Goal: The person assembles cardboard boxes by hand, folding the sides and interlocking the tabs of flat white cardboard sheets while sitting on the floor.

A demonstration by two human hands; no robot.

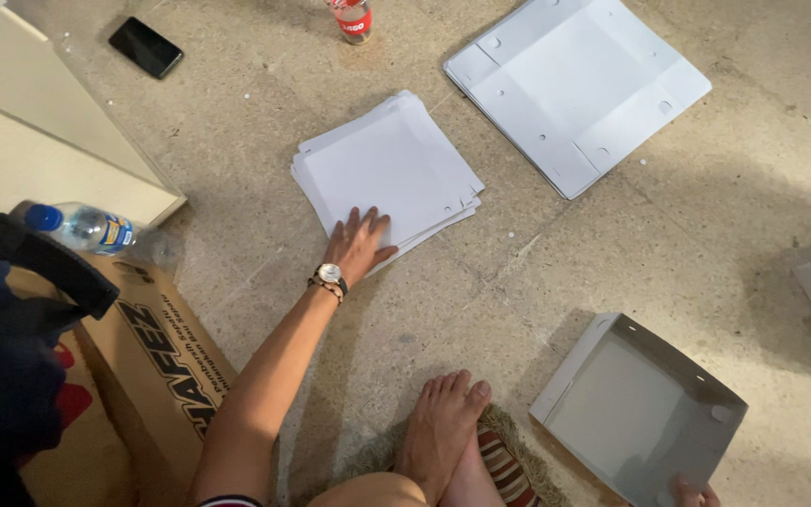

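Observation:
My left hand (359, 240), with a watch and a bracelet at the wrist, lies flat with fingers spread on the near corner of a stack of flat white cardboard sheets (387, 164) on the stone floor. Only the fingertips of my right hand (696, 493) show at the bottom edge, pinching the near corner of a folded white cardboard box (640, 408) that sits open-side up on the floor. My bare foot (443, 432) rests between the two.
A second pile of large flat white box blanks (574, 80) lies at the top right. A black phone (145, 47), a red-labelled bottle (353, 21), a plastic water bottle (86, 228) on a brown carton (157, 361), and a dark bag (2, 357) are around me.

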